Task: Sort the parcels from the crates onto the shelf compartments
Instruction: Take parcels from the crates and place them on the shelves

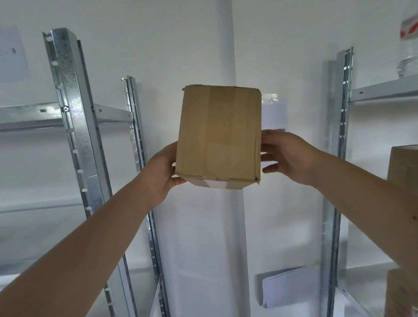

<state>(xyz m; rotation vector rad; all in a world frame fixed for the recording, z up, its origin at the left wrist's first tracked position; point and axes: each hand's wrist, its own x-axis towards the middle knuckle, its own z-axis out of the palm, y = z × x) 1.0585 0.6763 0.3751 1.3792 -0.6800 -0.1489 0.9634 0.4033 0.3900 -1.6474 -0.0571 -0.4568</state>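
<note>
Now | left hand grips parcel | right hand presses side

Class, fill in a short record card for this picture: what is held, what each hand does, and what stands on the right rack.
Held: taped cardboard parcel, in the air before a white wall corner
Left hand: grips its lower left corner, thumb under the edge
Right hand: fingers press its right side
Right rack: plastic bottle above, brown box below
Wall: paper sheet, digits blurred
</note>
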